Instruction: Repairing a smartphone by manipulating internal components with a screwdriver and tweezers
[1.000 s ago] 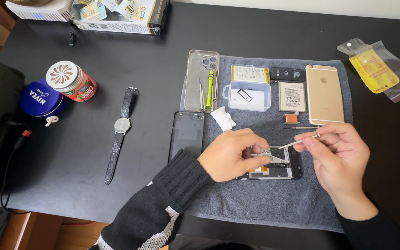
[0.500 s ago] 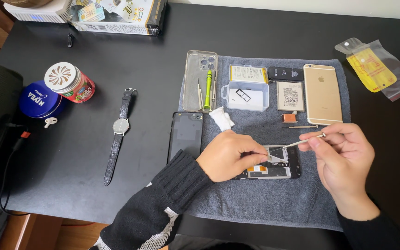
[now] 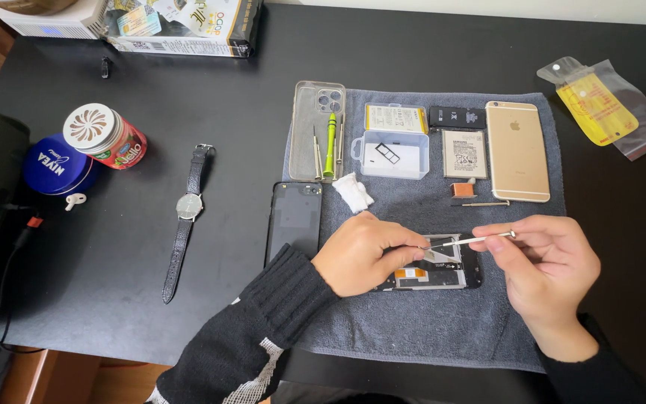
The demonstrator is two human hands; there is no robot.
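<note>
Left hand (image 3: 360, 251) clamped on opened phone chassis (image 3: 443, 268), near edge of grey towel (image 3: 428, 329); right hand (image 3: 547, 262) pinches thin metal tweezers (image 3: 466, 242) over it. Gold phone (image 3: 517, 150), clear plastic parts box (image 3: 394, 153) sit far side

Low in the frame, right of centre, we see the left hand (image 3: 360, 251) pressing on an opened phone (image 3: 443, 263) that lies on a grey towel (image 3: 428, 329). The right hand (image 3: 547, 262) pinches thin metal tweezers (image 3: 469, 241) whose tip meets the phone's inside. Above on the towel lie a gold phone (image 3: 517, 150), a clear phone case (image 3: 317, 127) and a green screwdriver (image 3: 330, 144). At left on the black tabletop (image 3: 211, 82) rests a wristwatch (image 3: 187, 213).
</note>
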